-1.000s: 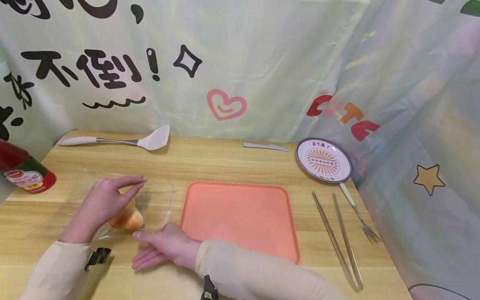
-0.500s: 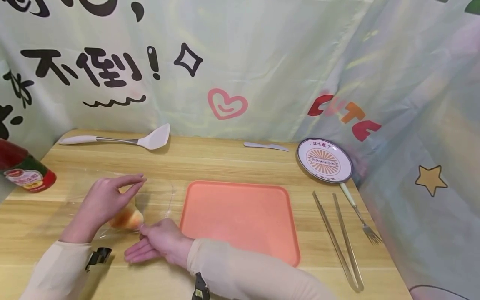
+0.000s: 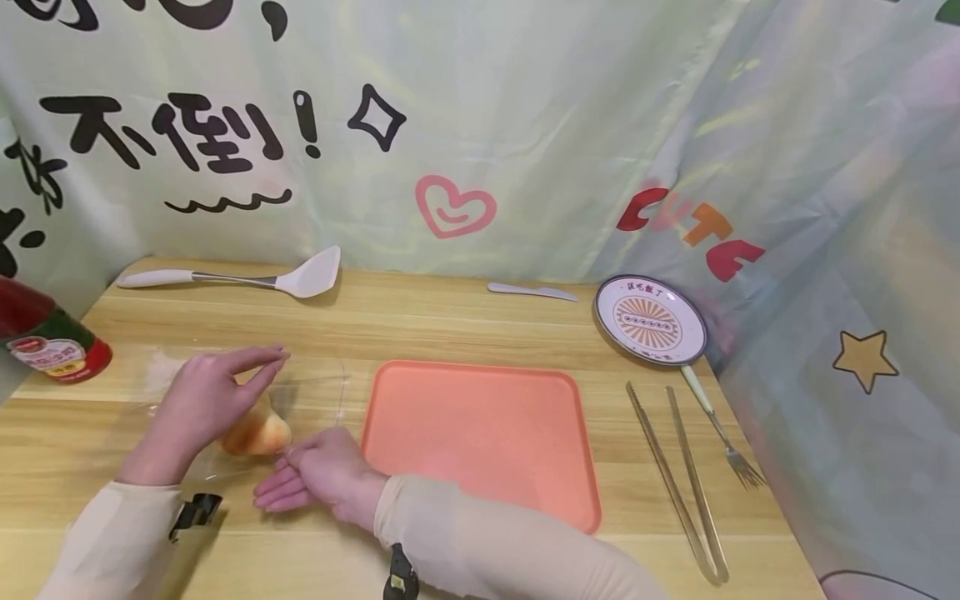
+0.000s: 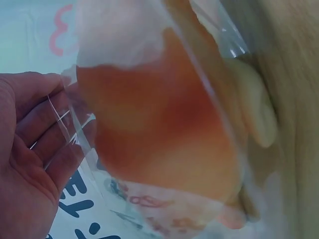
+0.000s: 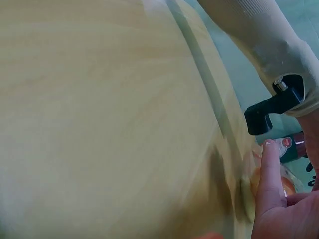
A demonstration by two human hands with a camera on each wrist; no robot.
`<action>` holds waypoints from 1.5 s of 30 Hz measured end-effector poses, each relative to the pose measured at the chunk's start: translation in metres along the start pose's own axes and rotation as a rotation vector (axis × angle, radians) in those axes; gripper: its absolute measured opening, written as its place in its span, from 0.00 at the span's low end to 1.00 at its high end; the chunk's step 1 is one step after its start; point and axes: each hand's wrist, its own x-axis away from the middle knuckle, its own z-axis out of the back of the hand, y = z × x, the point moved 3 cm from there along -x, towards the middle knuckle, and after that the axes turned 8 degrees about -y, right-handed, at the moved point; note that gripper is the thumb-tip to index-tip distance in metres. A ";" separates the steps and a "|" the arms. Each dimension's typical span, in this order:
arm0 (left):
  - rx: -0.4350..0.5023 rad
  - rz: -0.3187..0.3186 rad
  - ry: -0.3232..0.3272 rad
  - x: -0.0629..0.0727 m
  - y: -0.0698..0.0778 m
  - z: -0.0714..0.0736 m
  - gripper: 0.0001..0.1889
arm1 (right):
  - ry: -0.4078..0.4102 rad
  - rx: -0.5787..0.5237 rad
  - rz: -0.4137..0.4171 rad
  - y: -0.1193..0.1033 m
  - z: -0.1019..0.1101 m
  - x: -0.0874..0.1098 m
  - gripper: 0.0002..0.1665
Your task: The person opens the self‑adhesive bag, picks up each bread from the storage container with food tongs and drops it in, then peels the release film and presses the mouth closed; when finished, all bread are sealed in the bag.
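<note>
A golden-brown bread roll lies inside a clear plastic bag on the left part of the table. My left hand arches over the bag and pinches its film between thumb and fingers; the left wrist view shows the film running into that hand, beside the browned bread. At the bag's near right side, my right hand has thumb and forefinger together at the film beside the bread, the other fingers extended. The exact contact is partly hidden.
A coral tray lies right of the bag. Tongs, a fork and a plate are farther right. At the back lie a spatula and a small knife. A red sauce bottle stands at far left.
My right hand has moved a little left and up to the bag's edge, its thumb closing toward the forefinger. The bread and film have shifted slightly right; my left hand stays nearly in place.
</note>
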 end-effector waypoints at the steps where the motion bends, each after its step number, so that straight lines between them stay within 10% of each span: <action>1: -0.002 -0.002 0.006 0.000 0.000 0.000 0.10 | -0.002 0.006 0.012 -0.001 0.001 0.000 0.11; 15: 0.004 -0.019 0.162 -0.004 0.005 0.011 0.09 | 0.132 0.159 0.109 -0.028 0.027 0.000 0.04; 29: 0.145 0.037 0.350 -0.011 0.014 0.023 0.08 | 0.106 0.634 0.477 -0.086 0.059 0.005 0.05; 45: 0.322 -0.103 0.595 -0.023 0.078 0.050 0.08 | 0.081 0.650 0.878 -0.149 0.080 0.060 0.04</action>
